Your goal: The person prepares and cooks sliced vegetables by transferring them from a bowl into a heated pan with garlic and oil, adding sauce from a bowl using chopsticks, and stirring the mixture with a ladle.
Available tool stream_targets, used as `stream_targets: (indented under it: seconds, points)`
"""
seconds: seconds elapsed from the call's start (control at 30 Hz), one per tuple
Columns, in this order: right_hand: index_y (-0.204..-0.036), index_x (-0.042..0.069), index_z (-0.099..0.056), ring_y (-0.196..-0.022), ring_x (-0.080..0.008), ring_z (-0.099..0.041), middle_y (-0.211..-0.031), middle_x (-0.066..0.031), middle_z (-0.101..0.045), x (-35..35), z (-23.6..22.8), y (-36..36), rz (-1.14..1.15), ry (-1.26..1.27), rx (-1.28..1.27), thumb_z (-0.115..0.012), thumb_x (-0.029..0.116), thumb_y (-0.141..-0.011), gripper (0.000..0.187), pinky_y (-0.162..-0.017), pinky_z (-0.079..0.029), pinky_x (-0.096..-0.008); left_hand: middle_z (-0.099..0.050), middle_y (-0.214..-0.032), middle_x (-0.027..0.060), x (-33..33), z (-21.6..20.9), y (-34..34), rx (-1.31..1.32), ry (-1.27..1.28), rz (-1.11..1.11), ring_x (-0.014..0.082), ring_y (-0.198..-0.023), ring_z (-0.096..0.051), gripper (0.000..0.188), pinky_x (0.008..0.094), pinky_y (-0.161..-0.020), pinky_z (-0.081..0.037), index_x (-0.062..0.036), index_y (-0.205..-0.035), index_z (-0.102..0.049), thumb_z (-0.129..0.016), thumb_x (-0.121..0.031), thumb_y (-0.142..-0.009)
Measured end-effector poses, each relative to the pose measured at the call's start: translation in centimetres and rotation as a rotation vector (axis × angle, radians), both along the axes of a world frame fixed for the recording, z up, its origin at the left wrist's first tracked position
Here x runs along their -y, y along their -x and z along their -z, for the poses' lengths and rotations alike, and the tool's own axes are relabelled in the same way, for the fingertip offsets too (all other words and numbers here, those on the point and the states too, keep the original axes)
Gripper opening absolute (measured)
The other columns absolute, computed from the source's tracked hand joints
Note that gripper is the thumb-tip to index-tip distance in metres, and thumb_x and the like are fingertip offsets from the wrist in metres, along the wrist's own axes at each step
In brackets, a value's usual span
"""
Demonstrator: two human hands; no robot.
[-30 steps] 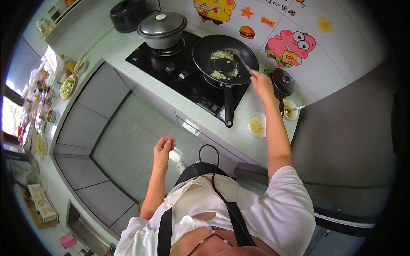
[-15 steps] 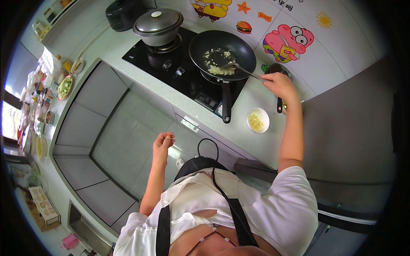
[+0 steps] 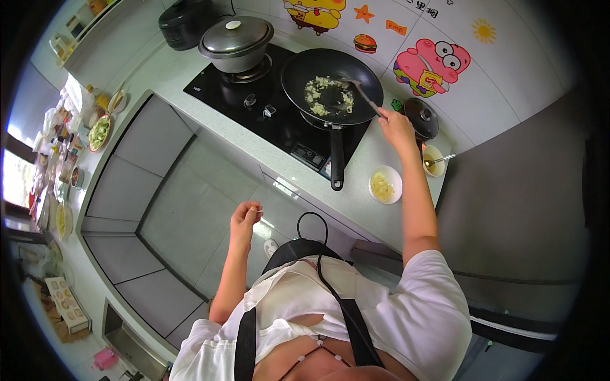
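Observation:
My right hand (image 3: 398, 130) is closed round the handle of a spatula (image 3: 365, 96). The spatula's head rests in a black frying pan (image 3: 298, 76) on the stove, at the pan's right side. Pale chopped bits, which look like garlic (image 3: 314, 95), lie in a loose ring on the pan's bottom. Below my right forearm's left side, a white bowl (image 3: 396, 180) with more of the pale bits stands on the counter. My left hand (image 3: 243, 222) hangs over the floor in front of me, fingers pinched together; what they hold, if anything, is too small to make out.
The pan's handle (image 3: 337, 159) points toward me past the counter edge. A lidded pot (image 3: 235, 54) sits on the left burner of the black stove (image 3: 222, 95). A pan lid (image 3: 420, 119) and a bowl with a spoon (image 3: 434, 152) stand right, beside the grey fridge (image 3: 508, 197).
My right hand has moved slightly left, and the spatula's head has gone up toward the pan's far side. The pale bits have spread from a heap into a ring. My left hand stays put.

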State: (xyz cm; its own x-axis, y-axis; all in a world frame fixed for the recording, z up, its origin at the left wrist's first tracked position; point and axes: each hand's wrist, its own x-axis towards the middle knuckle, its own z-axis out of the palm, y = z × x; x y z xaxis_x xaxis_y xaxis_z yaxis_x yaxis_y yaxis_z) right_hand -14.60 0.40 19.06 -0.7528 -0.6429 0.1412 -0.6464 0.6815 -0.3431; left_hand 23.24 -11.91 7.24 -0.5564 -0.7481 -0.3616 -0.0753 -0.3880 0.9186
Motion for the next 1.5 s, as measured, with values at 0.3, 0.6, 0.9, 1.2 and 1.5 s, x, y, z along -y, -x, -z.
stream_targets:
  seconds: [0.3,0.6,0.9,1.2,1.5]
  points:
    - [-0.111,0.018,-0.059,-0.093,-0.0303,-0.058,-0.1,-0.0142,-0.062,1.9,2.4,2.1,-0.211,0.074,0.233,-0.057,0.022,-0.076,0.035,-0.082,-0.045,-0.0359,-0.059,-0.088,0.0042,-0.7,0.1,0.0,-0.011,-0.023,-0.016,0.0122,-0.077,-0.055,0.016,0.0242,-0.071,-0.044,-0.003,-0.096,-0.058,-0.05,-0.014,-0.087]
    - [-0.102,0.015,-0.064,-0.084,-0.0302,-0.06,-0.092,-0.0147,-0.063,-5.3,-7.6,-2.6,-0.1,-0.178,-0.001,-0.058,0.017,-0.072,0.03,-0.076,-0.047,-0.0373,-0.059,-0.086,0.0029,-0.3,-0.1,0.3,-0.012,-0.014,-0.004,0.0113,-0.076,-0.055,0.015,0.0233,-0.07,-0.044,-0.0033,-0.095,-0.059,-0.051,-0.013,-0.087]
    - [-0.105,0.016,-0.062,-0.086,-0.032,-0.059,-0.091,-0.0155,-0.062,-4.1,-3.4,-0.5,-0.1,-0.119,0.048,-0.057,0.022,-0.078,0.029,-0.077,-0.046,-0.0395,-0.059,-0.086,0.0034,-0.5,-0.1,0.6,-0.006,-0.021,0.001,0.0117,-0.077,-0.055,0.015,0.0236,-0.07,-0.044,-0.0035,-0.094,-0.059,-0.05,-0.013,-0.087]
    - [-0.11,0.016,-0.06,-0.091,-0.0327,-0.058,-0.097,-0.0168,-0.061,1.6,3.4,1.0,-0.015,0.126,0.056,-0.057,0.023,-0.078,0.032,-0.08,-0.045,-0.0382,-0.059,-0.088,0.0039,-0.5,-0.1,-0.5,-0.002,-0.026,-0.014,0.0121,-0.078,-0.055,0.016,0.0243,-0.072,-0.044,-0.003,-0.095,-0.058,-0.05,-0.015,-0.087]
    - [-0.104,0.013,-0.063,-0.087,-0.0302,-0.06,-0.093,-0.015,-0.062,-3.2,-5.6,-4.5,-0.066,-0.087,0.068,-0.06,0.019,-0.075,0.03,-0.078,-0.046,-0.0363,-0.059,-0.087,0.0036,1.1,0.1,-1.9,-0.013,-0.02,0.0,0.0113,-0.077,-0.055,0.016,0.0234,-0.071,-0.044,-0.0031,-0.095,-0.059,-0.051,-0.015,-0.087]
